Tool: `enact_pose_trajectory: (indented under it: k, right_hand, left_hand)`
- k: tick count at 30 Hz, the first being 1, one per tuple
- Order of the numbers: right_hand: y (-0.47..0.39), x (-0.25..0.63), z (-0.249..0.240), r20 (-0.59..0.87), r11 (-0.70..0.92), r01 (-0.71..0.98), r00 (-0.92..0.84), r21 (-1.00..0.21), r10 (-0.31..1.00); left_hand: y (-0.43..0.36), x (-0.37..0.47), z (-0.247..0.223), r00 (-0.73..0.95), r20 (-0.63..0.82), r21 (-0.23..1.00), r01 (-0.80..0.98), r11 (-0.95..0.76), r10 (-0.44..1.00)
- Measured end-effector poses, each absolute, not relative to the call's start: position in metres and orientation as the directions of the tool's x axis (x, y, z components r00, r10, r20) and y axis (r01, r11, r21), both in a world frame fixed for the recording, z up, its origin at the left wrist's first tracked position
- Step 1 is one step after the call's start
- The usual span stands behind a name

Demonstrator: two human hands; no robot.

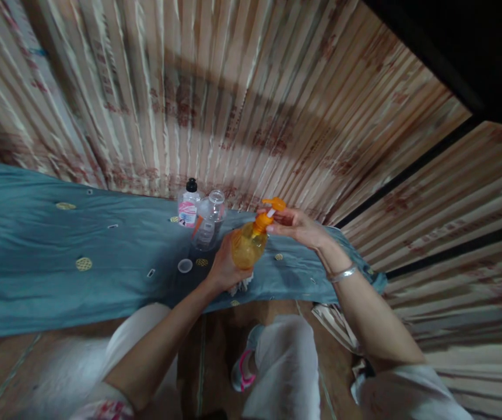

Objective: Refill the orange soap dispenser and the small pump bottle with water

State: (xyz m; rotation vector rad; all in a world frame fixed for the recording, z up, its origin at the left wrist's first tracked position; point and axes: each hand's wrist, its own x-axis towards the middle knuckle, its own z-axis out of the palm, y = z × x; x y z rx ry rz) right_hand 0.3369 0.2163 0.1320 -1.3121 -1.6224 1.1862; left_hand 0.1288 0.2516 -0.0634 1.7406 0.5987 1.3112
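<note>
My left hand [225, 267] is wrapped around the body of a translucent orange pump bottle [248, 248], held tilted above the cloth. At its neck, the fingers of my right hand [298, 227] close on the orange pump top [276, 203], whose nozzle points left. A short white stem shows below the pump head. Just left of the held bottle is a clear plastic bottle [209, 224] with an uncovered mouth. Behind that stands a clear bottle with a black cap [188, 205] and a pink label. A round white lid [185, 266] lies nearby.
Teal patterned cloth [36, 251] covers the long surface in front of me. A crumpled whitish item [242, 284] sits below my left hand, partly hidden. Pleated floral curtains [216, 87] hang close behind and to the right, crossed by dark bars [408, 178].
</note>
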Motion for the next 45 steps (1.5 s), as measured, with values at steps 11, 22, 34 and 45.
enact_pose_trajectory:
  k: [11,22,34,45]
  right_hand:
    - [0.215,0.309,0.104,0.159,0.138,0.264,0.059,-0.955,0.986]
    - [0.214,0.305,0.104,0.18,0.148,0.308,0.079,-0.94,0.98]
    - [0.216,0.297,0.103,0.194,0.147,0.315,0.121,-0.938,0.974]
    - [0.215,0.298,0.111,0.17,0.139,0.319,0.073,-0.938,0.983]
  left_hand:
    - [0.251,0.125,-0.058,0.338,0.527,0.842,-0.088,-0.532,0.779]
    - [0.249,0.123,-0.052,0.336,0.456,0.885,-0.07,-0.461,0.824]
    - [0.25,0.12,-0.048,0.315,0.484,0.865,-0.031,-0.5,0.817]
    - [0.255,0.118,-0.051,0.314,0.495,0.859,-0.037,-0.51,0.81]
